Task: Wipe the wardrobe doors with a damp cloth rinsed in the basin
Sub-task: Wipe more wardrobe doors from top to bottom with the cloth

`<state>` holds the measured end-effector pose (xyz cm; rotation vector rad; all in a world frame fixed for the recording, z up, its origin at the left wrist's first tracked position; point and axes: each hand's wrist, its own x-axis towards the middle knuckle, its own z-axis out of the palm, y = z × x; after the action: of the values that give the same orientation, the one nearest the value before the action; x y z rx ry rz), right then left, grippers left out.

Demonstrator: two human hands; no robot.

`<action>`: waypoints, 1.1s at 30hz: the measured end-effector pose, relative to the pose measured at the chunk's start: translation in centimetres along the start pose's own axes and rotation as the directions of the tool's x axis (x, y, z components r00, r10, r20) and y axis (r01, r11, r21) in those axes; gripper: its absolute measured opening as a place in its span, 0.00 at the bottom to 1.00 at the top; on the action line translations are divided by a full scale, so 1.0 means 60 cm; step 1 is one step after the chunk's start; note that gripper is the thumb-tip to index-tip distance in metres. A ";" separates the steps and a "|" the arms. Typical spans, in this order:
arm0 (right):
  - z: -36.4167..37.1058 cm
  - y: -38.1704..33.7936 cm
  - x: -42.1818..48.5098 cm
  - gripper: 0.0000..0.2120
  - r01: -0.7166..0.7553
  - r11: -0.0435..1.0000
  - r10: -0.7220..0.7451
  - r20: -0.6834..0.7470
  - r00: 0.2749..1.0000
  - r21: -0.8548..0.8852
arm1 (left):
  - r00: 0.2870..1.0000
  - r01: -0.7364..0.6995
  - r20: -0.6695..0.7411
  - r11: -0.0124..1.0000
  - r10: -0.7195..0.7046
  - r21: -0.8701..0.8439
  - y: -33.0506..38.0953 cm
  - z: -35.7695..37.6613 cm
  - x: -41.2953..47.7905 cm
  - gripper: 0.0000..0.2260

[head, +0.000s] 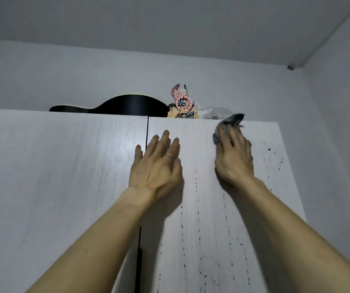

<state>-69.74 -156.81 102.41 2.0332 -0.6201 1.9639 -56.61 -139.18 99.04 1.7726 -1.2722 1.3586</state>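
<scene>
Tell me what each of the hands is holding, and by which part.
The right hand presses a grey cloth flat against the right wardrobe door, fingers over its lower part. The left hand holds nothing; it rests open on that door.

Pale wood-grain wardrobe doors point(222, 208), shut, split by a dark vertical seam, right door streaked with dark drip trails. Grey cloth point(227, 125), crumpled, pressed flat against right door's top edge, one corner poking above it.
</scene>
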 end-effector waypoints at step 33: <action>-0.049 0.148 -0.086 0.25 -0.018 1.000 0.016 0.146 0.989 0.013 | 0.997 0.073 -0.001 0.997 -0.073 -0.022 0.058 0.043 0.036 0.28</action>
<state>-76.44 -162.61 96.44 2.2022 -0.6582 1.8451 -58.64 -143.50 99.83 1.7851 -1.2052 1.3009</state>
